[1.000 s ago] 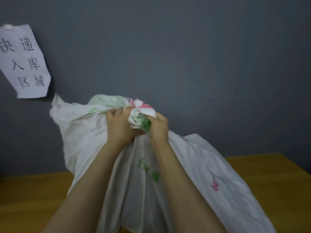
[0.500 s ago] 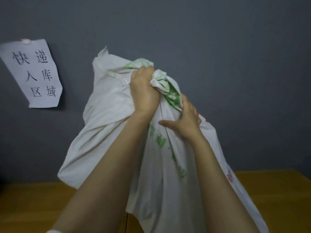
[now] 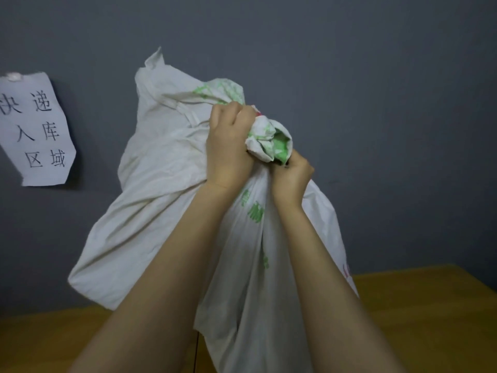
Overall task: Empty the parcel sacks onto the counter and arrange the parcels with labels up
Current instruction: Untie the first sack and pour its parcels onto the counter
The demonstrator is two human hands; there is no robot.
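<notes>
While it hangs in the air in front of the person, the white parcel sack (image 3: 161, 189) is bunched at its top into a crumpled knot of cloth, and its body falls away in long folds toward the yellow-brown counter (image 3: 430, 319). Green printed characters run down the fabric between the 2 forearms, more green shows in the bunched top, and a little red print sits at the sack's right edge. A flat strap or seam crosses the upper left part, and 1 corner pokes up above the rest. The left hand (image 3: 228, 149) is clenched round the gathered cloth, fingers curled over it; the right hand (image 3: 291, 179), just below and beside it, grips the same bunch from the right. Whether the sack's lower end touches the counter cannot be told, since the arms cover it. Behind stands a plain grey wall (image 3: 376, 103), with a white paper sign (image 3: 35, 130) bearing 6 black handwritten Chinese characters fixed at the left, apart from the sack.
</notes>
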